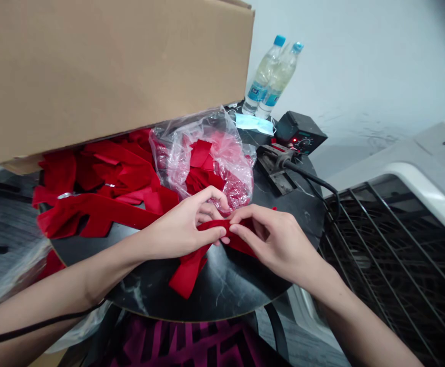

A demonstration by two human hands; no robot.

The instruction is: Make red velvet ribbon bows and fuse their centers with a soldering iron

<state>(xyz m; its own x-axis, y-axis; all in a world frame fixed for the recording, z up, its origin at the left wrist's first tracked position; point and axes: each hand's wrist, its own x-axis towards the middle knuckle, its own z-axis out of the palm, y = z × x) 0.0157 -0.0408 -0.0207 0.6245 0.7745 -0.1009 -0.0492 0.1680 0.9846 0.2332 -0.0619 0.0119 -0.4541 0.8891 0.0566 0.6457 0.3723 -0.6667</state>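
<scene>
Two bare hands pinch one red velvet strip (pixel 192 270) near the front edge of the round black marble-look tabletop (pixel 222 290), the strip's loose end lying on the bare top toward the rim. Left hand (pixel 180 229) is mostly closed, thumb and fingers gripping the strip from the left; right hand (pixel 279 242) is half closed, pinching the strip from the right, the two hands nearly touching at the fingertips. Just behind them sits a clear plastic bag (pixel 203 158) with more red pieces inside, and a heap of red velvet pieces (pixel 100 173) covers the left side of the tabletop, partly under a cardboard box (pixel 92 66) overhanging from the left. Along the back edge are two water bottles (pixel 272 76), a blue surgical mask (pixel 255 123), a soldering station (pixel 301 133) with a lit red display and a soldering iron stand (pixel 274 168); a black cable (pixel 314 186) runs off the right edge beside a dark metal grille (pixel 394 270)
</scene>
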